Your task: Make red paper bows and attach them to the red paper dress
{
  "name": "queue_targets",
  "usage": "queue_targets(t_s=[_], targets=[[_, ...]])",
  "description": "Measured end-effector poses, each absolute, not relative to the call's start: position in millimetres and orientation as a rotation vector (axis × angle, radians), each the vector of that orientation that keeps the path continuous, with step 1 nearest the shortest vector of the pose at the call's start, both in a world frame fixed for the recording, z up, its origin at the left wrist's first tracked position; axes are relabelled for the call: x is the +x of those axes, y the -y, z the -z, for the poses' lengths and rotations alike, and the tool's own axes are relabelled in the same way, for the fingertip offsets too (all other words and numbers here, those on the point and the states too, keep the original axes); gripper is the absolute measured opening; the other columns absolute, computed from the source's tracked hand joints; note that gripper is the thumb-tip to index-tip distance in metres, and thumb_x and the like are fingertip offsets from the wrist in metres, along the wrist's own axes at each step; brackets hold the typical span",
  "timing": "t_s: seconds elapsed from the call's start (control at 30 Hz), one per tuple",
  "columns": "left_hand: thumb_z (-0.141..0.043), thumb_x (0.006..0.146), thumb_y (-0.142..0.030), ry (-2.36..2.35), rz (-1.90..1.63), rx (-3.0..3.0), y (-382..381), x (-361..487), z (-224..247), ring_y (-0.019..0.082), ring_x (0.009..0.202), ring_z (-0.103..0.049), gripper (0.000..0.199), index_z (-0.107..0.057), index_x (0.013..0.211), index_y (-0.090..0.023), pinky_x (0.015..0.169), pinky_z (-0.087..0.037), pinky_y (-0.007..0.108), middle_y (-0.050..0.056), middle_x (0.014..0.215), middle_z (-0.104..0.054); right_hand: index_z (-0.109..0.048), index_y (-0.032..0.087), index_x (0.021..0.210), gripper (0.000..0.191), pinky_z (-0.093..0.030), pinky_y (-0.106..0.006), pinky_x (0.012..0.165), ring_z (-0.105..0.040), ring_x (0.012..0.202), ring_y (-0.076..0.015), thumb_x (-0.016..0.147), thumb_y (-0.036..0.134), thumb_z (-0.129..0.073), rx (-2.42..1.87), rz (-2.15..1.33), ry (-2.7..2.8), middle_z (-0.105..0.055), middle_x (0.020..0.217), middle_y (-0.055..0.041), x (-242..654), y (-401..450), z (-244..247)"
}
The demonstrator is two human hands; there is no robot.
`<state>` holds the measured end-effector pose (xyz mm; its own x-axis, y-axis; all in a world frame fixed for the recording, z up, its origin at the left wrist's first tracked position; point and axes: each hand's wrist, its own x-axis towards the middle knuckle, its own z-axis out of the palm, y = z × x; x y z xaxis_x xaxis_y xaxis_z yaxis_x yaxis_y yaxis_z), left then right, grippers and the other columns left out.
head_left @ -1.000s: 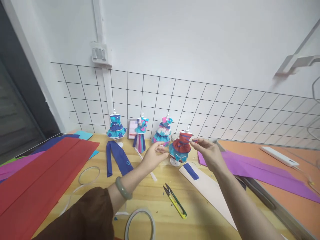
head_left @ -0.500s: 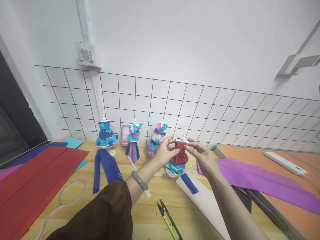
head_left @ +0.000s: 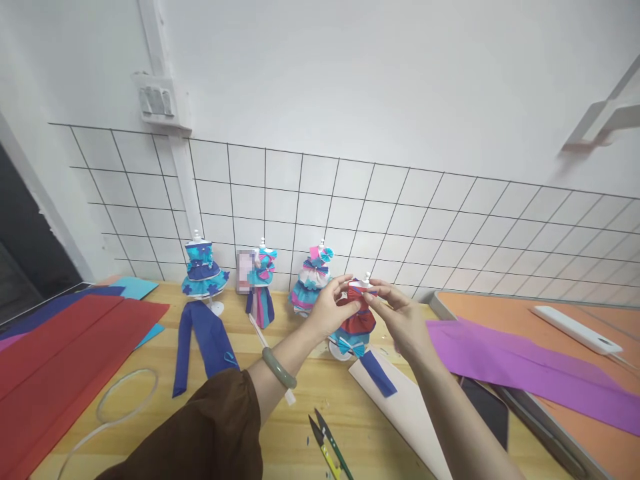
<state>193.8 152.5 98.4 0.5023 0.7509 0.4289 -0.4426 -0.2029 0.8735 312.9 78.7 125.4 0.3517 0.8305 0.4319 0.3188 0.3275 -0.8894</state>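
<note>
A small white dress form wears a red and light-blue doll dress (head_left: 358, 322) with a bow low on its front. My left hand (head_left: 333, 310), with a green bangle (head_left: 279, 368) on the wrist, grips the dress's upper left side between thumb and fingers. On the opposite side, my right hand (head_left: 395, 307) pinches the top edge of the bodice. Part of the bodice is hidden behind the fingers. Just below the stand, a dark-blue strip (head_left: 379, 373) lies on a pale board (head_left: 400, 407). Thread snips (head_left: 327, 443) rest on the wooden table nearer me.
Several other dressed forms, including a blue one (head_left: 205, 270) and a ruffled one (head_left: 311, 287), stand along the wire grid (head_left: 265, 200). Red sheets (head_left: 75, 360), blue fabric (head_left: 207, 340) and a white cord (head_left: 100, 423) lie left. Purple fabric (head_left: 525, 373) crosses an orange tray (head_left: 505, 310) at right.
Both hands stay at the bodice, and the right fingers have shifted slightly inward along its top edge. The view has moved a little, so most surroundings sit further left.
</note>
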Motion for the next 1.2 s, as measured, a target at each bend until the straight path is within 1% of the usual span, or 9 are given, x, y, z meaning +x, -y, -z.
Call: queue_targets(t_s=[0.2,0.4,0.57,0.63,0.8,1.0,1.2], targets=[[-0.064,0.065,-0.011,-0.290,-1.108,1.415,-152,196,-99,0.022,0.106,-0.052,0.047,-0.049,0.110,-0.014,0.089,-0.042,0.035,0.013,0.114,-0.056,-0.066,0.021,0.082,0.019,-0.047,-0.035,0.078,-0.055,0.099,-0.0227,0.071,0.036,-0.064,-1.185,-0.462,1.212,-0.057,0.108,-0.0074,312,-83,-121],[-0.066,0.063,-0.011,-0.332,-1.101,1.378,-151,195,-100,0.022,0.103,-0.054,0.060,-0.042,0.118,-0.015,0.090,-0.040,0.038,0.013,0.110,-0.058,-0.067,0.020,0.078,0.018,-0.049,-0.036,0.075,-0.057,0.094,-0.0225,0.068,0.036,-0.066,-1.202,-0.420,1.171,-0.058,0.104,-0.0078,309,-83,-122],[-0.066,0.063,-0.011,-0.328,-1.084,1.372,-151,194,-101,0.022,0.102,-0.054,0.061,-0.041,0.119,-0.014,0.089,-0.041,0.039,0.013,0.108,-0.058,-0.067,0.019,0.077,0.018,-0.050,-0.036,0.074,-0.057,0.093,-0.0221,0.068,0.035,-0.065,-1.198,-0.401,1.148,-0.058,0.103,-0.0082,306,-83,-121],[-0.066,0.065,-0.013,-0.311,-1.076,1.375,-150,194,-101,0.022,0.102,-0.054,0.060,-0.041,0.119,-0.015,0.090,-0.040,0.039,0.013,0.109,-0.058,-0.067,0.019,0.077,0.017,-0.050,-0.036,0.075,-0.058,0.091,-0.0215,0.069,0.034,-0.065,-1.195,-0.398,1.144,-0.058,0.102,-0.0082,306,-83,-121],[-0.062,0.072,-0.024,-0.296,-1.097,1.384,-152,194,-101,0.021,0.102,-0.054,0.049,-0.046,0.117,-0.016,0.090,-0.040,0.037,0.012,0.109,-0.059,-0.066,0.019,0.076,0.016,-0.049,-0.036,0.076,-0.058,0.089,-0.0205,0.069,0.033,-0.064,-1.186,-0.404,1.145,-0.059,0.102,-0.0079,304,-83,-122],[-0.061,0.073,-0.028,-0.337,-1.140,1.405,-156,198,-98,0.022,0.104,-0.053,0.039,-0.054,0.109,-0.016,0.089,-0.042,0.035,0.011,0.112,-0.058,-0.065,0.019,0.077,0.014,-0.050,-0.035,0.075,-0.060,0.085,-0.0195,0.071,0.032,-0.063,-1.175,-0.410,1.147,-0.062,0.097,-0.0073,302,-82,-123],[-0.060,0.074,-0.028,-0.386,-1.176,1.446,-153,200,-99,0.022,0.107,-0.051,0.042,-0.051,0.113,-0.015,0.092,-0.039,0.036,0.012,0.115,-0.056,-0.064,0.019,0.083,0.018,-0.049,-0.036,0.076,-0.060,0.085,-0.0199,0.071,0.032,-0.063,-1.174,-0.387,1.110,-0.064,0.090,-0.0064,301,-82,-121]])
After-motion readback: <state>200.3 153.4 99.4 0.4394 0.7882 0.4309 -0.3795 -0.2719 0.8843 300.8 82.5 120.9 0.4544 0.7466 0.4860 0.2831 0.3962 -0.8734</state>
